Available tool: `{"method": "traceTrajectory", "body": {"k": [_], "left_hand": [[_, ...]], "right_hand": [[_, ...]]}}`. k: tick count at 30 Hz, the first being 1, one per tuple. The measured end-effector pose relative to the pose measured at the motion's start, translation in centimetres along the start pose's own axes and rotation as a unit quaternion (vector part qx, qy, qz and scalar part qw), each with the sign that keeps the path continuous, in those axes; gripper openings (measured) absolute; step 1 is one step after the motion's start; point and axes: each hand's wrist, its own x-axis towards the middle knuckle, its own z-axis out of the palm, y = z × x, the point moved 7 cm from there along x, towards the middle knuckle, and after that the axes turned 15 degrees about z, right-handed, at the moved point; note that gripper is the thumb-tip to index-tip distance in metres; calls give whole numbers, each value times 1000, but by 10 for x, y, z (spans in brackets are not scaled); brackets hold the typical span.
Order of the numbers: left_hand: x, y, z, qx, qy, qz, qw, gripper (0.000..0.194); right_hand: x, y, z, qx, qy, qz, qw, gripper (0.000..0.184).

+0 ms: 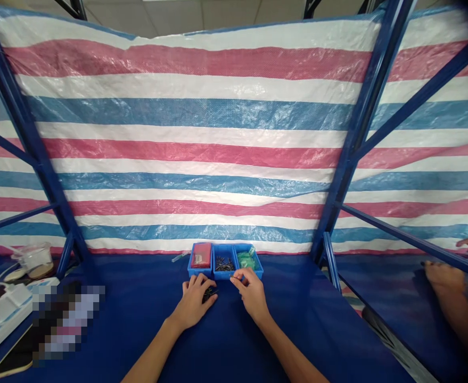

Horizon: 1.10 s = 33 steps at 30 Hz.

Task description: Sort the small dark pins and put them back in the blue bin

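Note:
My left hand (194, 304) rests on the blue tabletop with its fingers apart, curved around a small pile of dark, thin pieces like screws (208, 293). Thumb and fingertips of my right hand (250, 291) are pinched together just in front of the blue bins; what they hold is too small to make out. Three joined blue bins (213, 270) stand before both hands. A red flat pack (201, 256) lies in the left one, several dark screws (224, 264) fill the middle one, and green plastic packets (247, 260) sit in the right one.
A small clear bag (181, 256) lies left of the bins. At far left are a white power strip (2, 324), a phone (16, 351) and a clear tub (36, 257). Blue frame posts (339, 149) flank the table. Another person's hand (443, 276) is at right.

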Motion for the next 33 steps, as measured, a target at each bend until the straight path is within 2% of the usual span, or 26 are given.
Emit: {"method": "traceTrajectory", "body": {"k": [6,11,16,22,25,33], "left_hand": [[0,-1,1,5,0,1,1000,29],[0,-1,2,5,4,5,1000,29],[0,-2,3,6,2,1,1000,31],[-1,-2,2,5,5,5,1000,30],[-1,-1,1,2,4,4,1000,30],[-1,-3,3,4,-1,2,1000,29]], "right_hand": [[2,8,5,70,-43,60,995,58],[5,12,4,102,-38,92,990,57],[3,10,2,47,-28,66,996,49],[-1,-5,-4,-31,15,-17,999,36],[-1,-7,-4,-40,24,-32,998,33],[2,11,1,44,-17,68,997,50]]}}
